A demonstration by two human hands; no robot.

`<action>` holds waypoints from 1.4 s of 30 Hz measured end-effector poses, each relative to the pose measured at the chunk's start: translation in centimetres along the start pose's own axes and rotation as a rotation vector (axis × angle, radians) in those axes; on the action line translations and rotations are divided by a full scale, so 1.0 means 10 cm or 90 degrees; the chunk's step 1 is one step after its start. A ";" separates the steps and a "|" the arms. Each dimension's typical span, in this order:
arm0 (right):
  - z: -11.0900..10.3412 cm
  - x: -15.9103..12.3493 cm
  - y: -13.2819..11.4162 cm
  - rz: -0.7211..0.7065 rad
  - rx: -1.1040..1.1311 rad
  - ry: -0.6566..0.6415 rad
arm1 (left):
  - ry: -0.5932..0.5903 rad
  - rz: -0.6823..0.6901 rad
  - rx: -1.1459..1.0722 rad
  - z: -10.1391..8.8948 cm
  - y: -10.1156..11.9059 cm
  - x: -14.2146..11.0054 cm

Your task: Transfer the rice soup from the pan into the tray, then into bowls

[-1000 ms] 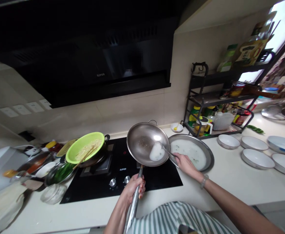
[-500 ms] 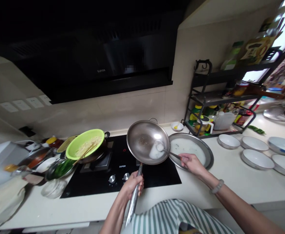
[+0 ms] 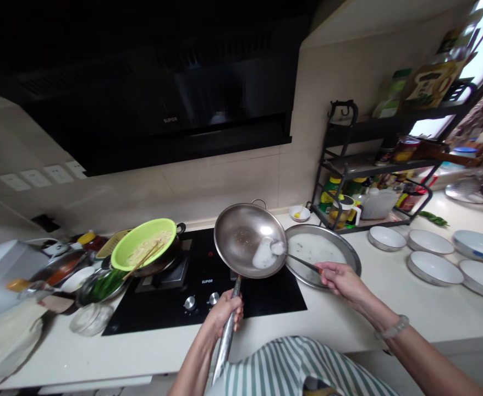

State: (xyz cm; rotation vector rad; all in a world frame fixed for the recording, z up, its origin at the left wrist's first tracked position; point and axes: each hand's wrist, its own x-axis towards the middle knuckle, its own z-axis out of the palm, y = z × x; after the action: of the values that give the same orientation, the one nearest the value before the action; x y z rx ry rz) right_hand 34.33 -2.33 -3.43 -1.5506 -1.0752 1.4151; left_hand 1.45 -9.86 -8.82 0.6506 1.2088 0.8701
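My left hand (image 3: 225, 312) is closed around the long metal handle of a steel wok (image 3: 235, 234), which is tilted to the right above the hob. Whitish liquid (image 3: 263, 256) lies pooled in the wok's lower right side. In my right hand (image 3: 340, 279) I grip a ladle (image 3: 278, 248) by its handle, its bowl inside the wok by the right rim. A wide metal basin (image 3: 353, 257) of milky liquid stands on the counter, partly under the wok's edge and the ladle handle.
A green colander (image 3: 120, 256) of noodles with chopsticks rests on a dark pan over the left burner. Several white bowls (image 3: 435, 269) stand on the right counter. Behind the basin are a small dish (image 3: 299, 213) and a black spice rack (image 3: 351, 165). A range hood (image 3: 175, 88) hangs above.
My right hand has moved to the right, drawing the ladle's bowl toward the wok's right rim. The left hand and wok have hardly moved.
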 end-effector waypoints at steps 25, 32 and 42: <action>-0.82 0.14 0.95 -0.471 -0.755 0.289 | 0.006 -0.003 0.012 0.03 0.02 -0.02; -0.21 0.28 0.63 -0.531 -0.582 0.135 | 0.013 -0.010 0.016 0.03 0.02 -0.02; 0.48 0.44 0.25 -0.357 -0.677 -0.010 | 0.019 -0.008 0.012 0.03 -0.02 0.02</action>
State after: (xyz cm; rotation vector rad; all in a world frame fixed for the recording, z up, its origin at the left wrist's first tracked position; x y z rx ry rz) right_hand 29.91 0.90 -7.80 -1.6544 -2.2585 0.4311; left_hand 1.85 -9.79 -8.97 0.6473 1.2482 0.8616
